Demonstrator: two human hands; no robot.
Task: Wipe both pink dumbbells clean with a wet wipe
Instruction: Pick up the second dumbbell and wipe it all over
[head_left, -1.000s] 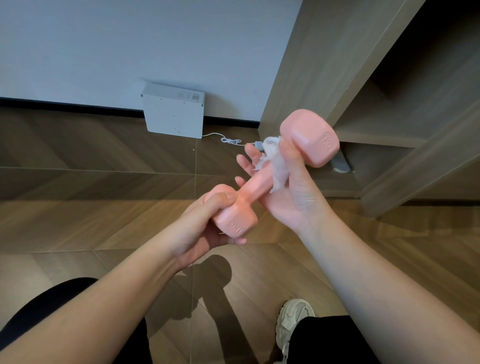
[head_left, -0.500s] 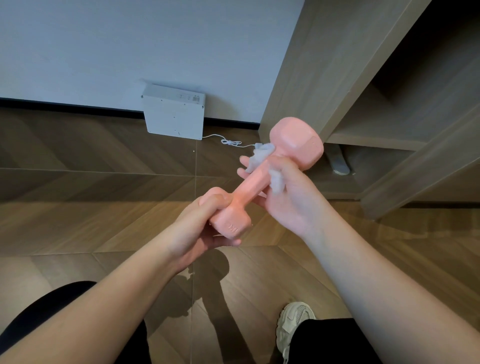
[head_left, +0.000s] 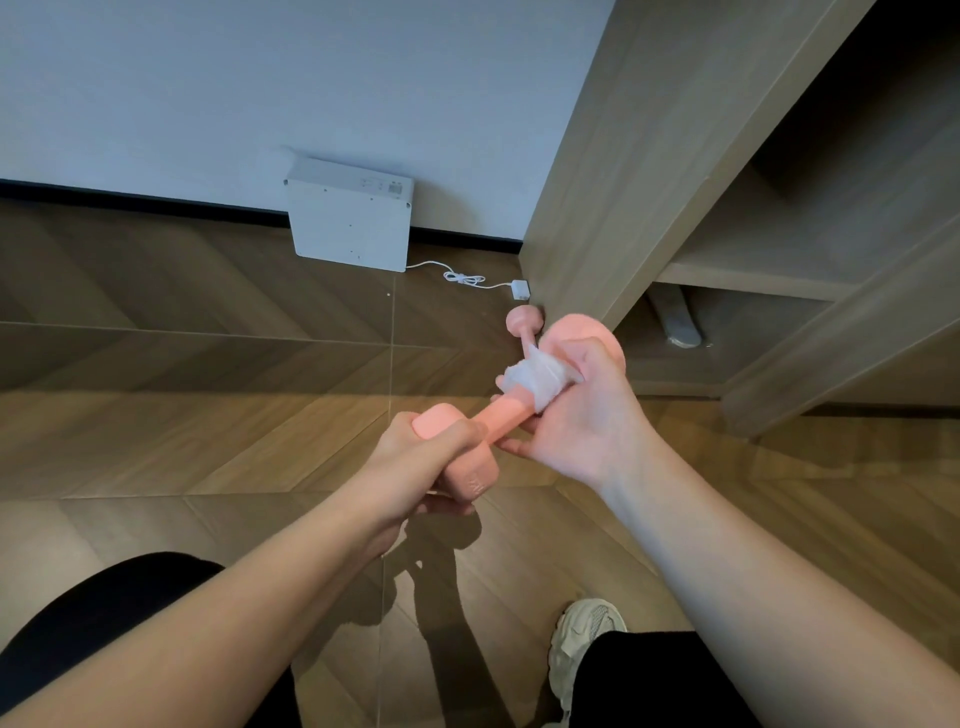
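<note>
I hold a pink dumbbell (head_left: 501, 418) in the air over the wooden floor, tilted from lower left to upper right. My left hand (head_left: 415, 467) grips its near head. My right hand (head_left: 582, 415) wraps a white wet wipe (head_left: 535, 382) around the bar just below the far head, fingers curled round it. A second pink dumbbell (head_left: 524, 322) lies on the floor behind, by the foot of the wooden cabinet, mostly hidden by my right hand and the held dumbbell.
A white box (head_left: 350, 221) leans on the wall, its cable and plug (head_left: 519, 289) trailing on the floor. A wooden cabinet (head_left: 649, 156) with open shelves stands at right, a grey slipper (head_left: 675, 319) under it. My knees and a pale shoe (head_left: 582, 649) are at the bottom.
The dumbbell has dropped lower and turned. My right hand has closed the wipe round the bar near the far head. The second dumbbell on the floor has come into view.
</note>
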